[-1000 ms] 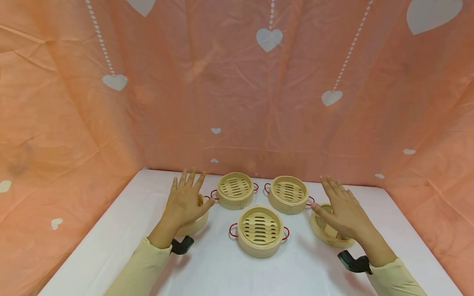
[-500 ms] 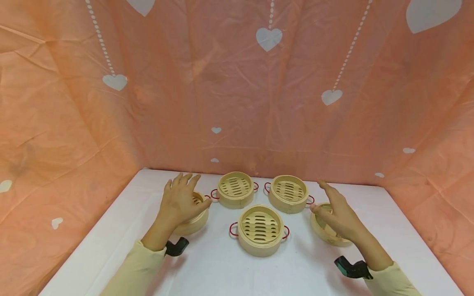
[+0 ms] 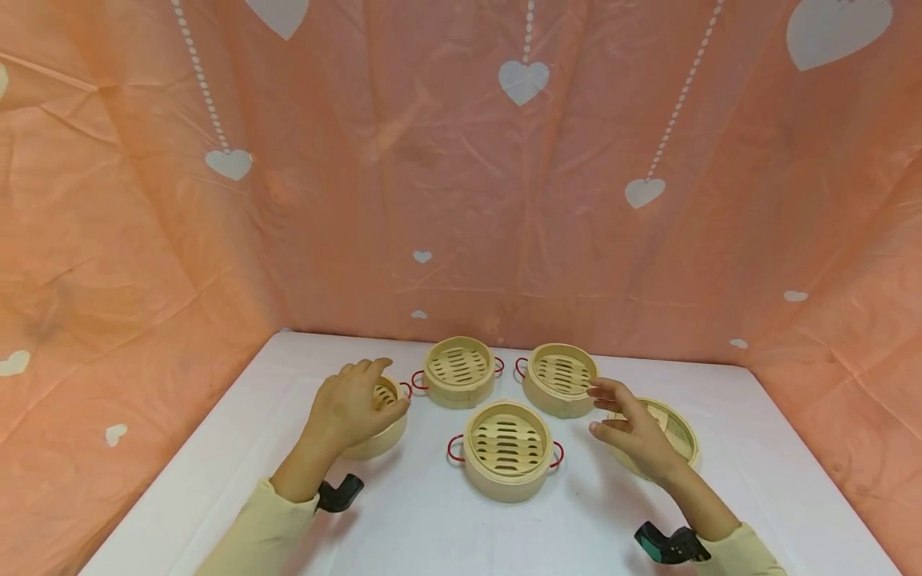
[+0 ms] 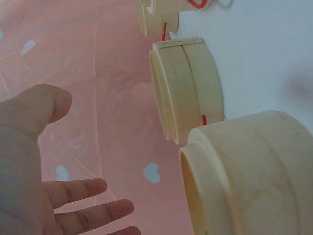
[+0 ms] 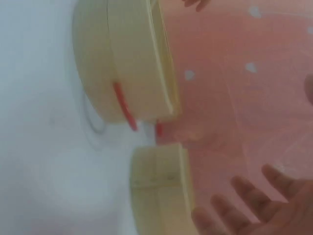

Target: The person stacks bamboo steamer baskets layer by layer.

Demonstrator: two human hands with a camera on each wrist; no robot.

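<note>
Several small round bamboo steamers stand on the white table. My left hand (image 3: 349, 410) hovers over the left steamer (image 3: 378, 445), covering part of it; its fingers are bent and hold nothing. In the left wrist view the thumb (image 4: 44, 105) and fingers are well apart, beside the rim of a steamer (image 4: 254, 171). On the other side my right hand (image 3: 637, 438) is above the left part of the right steamer (image 3: 687, 440), fingers loosely bent around nothing. The middle steamer (image 3: 507, 452), with red handles, sits between the hands.
Behind are a back left steamer (image 3: 459, 372) and a back right steamer (image 3: 560, 380), both with slatted bottoms and red wire handles. The white table (image 3: 490, 544) meets an orange cloth backdrop (image 3: 461, 200) with pale hearts. Each wrist wears a black camera.
Both hands have come lower, their fingers going from spread straight to bent. The right hand has moved left toward the back right steamer, uncovering more of the right steamer. The steamers stay in place.
</note>
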